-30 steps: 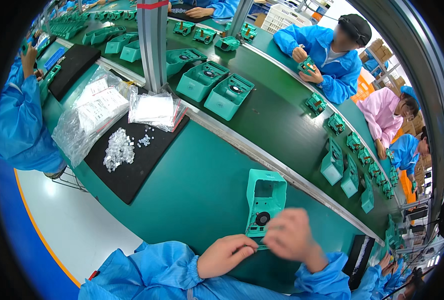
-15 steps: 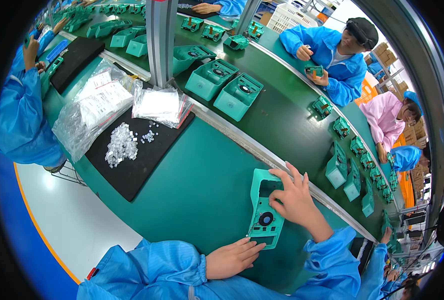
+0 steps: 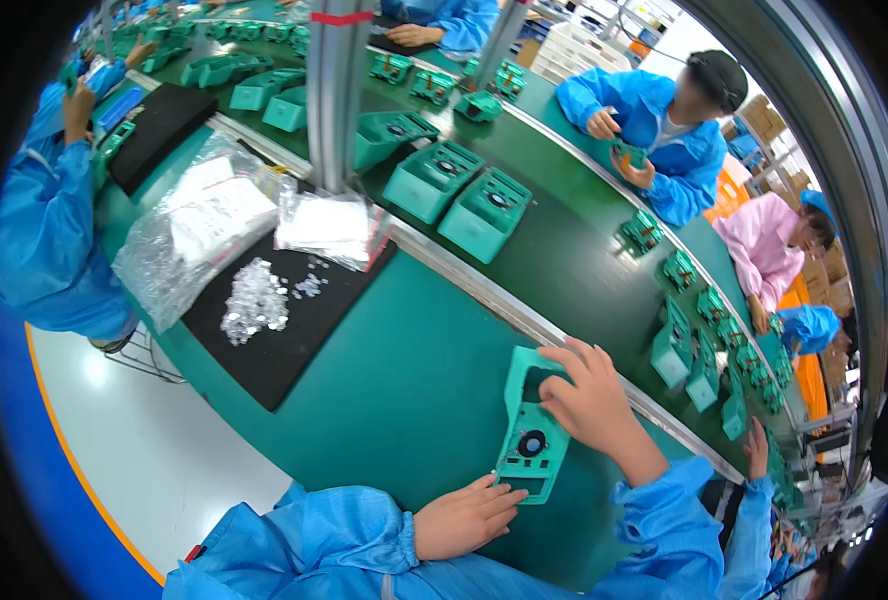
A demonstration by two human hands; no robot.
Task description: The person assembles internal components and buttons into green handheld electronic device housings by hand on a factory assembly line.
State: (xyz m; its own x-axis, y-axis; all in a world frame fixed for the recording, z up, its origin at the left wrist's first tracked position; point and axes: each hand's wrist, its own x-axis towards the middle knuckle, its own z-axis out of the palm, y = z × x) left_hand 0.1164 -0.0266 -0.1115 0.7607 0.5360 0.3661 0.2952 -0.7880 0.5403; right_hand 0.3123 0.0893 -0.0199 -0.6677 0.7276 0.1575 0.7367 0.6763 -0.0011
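In the head view, a teal plastic housing panel (image 3: 531, 432) lies flat on the green workbench (image 3: 394, 380), just short of the metal rail (image 3: 484, 295). Its long axis runs from the person's near side up toward the conveyor belt (image 3: 574, 250), the window cut-out end farthest away and the dark round dial nearer. The right hand (image 3: 589, 400) rests spread over its upper edge. The left hand (image 3: 464, 518), loosely open, touches the near end with its fingertips.
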